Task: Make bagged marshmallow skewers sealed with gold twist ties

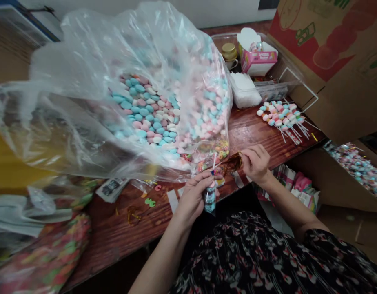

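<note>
**Closing a Little Candy Bag**

The left hand [193, 198] grips the top of a small clear bag [210, 200] tight. The right hand [256, 163] pinches a shiny brown strip [231, 163], which looks needed around the bag's neck. Beyond lie a wooden counter [121, 228], a big plastic bag of pastel candies [142, 110] and candy sticks [280, 116].

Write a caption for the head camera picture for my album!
Left hand holds a candy stick near a big candy bag.

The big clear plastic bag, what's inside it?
The big clear plastic bag is full of round blue, pink and white candies. The ones deep in the pile are covered by the top ones, so they can't be seen.
</note>
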The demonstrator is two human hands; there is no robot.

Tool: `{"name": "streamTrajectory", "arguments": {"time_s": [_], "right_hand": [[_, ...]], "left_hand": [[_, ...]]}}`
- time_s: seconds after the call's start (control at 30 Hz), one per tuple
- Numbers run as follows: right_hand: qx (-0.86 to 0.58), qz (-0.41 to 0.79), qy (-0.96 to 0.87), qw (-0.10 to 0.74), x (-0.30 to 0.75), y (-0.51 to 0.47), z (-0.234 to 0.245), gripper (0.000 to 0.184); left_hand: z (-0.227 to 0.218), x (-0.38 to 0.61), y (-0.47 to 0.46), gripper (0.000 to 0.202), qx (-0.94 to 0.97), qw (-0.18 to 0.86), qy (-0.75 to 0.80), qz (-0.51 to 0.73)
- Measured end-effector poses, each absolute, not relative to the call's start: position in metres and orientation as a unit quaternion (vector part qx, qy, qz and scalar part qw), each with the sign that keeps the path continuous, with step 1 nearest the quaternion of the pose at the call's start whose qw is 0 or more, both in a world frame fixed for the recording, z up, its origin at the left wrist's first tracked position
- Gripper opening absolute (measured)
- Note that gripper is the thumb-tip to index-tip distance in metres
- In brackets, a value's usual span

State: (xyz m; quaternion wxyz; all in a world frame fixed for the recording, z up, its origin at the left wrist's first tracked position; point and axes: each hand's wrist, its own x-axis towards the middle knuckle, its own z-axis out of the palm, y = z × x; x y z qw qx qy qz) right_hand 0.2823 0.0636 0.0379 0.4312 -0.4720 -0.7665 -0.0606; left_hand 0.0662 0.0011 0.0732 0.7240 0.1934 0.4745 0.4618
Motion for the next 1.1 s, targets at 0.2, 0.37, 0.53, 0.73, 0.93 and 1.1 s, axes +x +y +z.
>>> {"name": "streamTrajectory", "arguments": {"time_s": [0.2, 0.37, 0.53, 0.73, 0.93, 1.1], "right_hand": [[-0.409, 0.021, -0.756, 0.511, 0.247, 0.028, 0.042, 0.009], [-0.398, 0.371, -0.676, 0.497, 0.249, 0.021, 0.039, 0.020], [-0.359, 0.671, -0.541, 0.358, 0.254, 0.028, 0.054, 0.032], [-0.378, 0.657, -0.561, 0.332, 0.251, 0.032, 0.062, 0.018], [-0.441, 0.382, -0.657, 0.477, 0.257, 0.012, 0.074, 0.012], [-0.314, 0.231, -0.795, 0.464, 0.236, 0.012, 0.070, 0.025]], "left_hand": [[0.074, 0.078, 0.007, 0.026, 0.193, 0.736, 0.431, 0.485], [0.072, 0.066, -0.004, 0.023, 0.189, 0.724, 0.457, 0.480], [0.078, 0.063, -0.015, 0.018, 0.276, 0.699, 0.479, 0.453], [0.070, 0.060, -0.019, 0.018, 0.308, 0.648, 0.504, 0.481], [0.049, 0.056, -0.017, 0.029, 0.288, 0.633, 0.534, 0.480], [0.047, 0.071, -0.016, 0.019, 0.324, 0.644, 0.487, 0.493]]}}
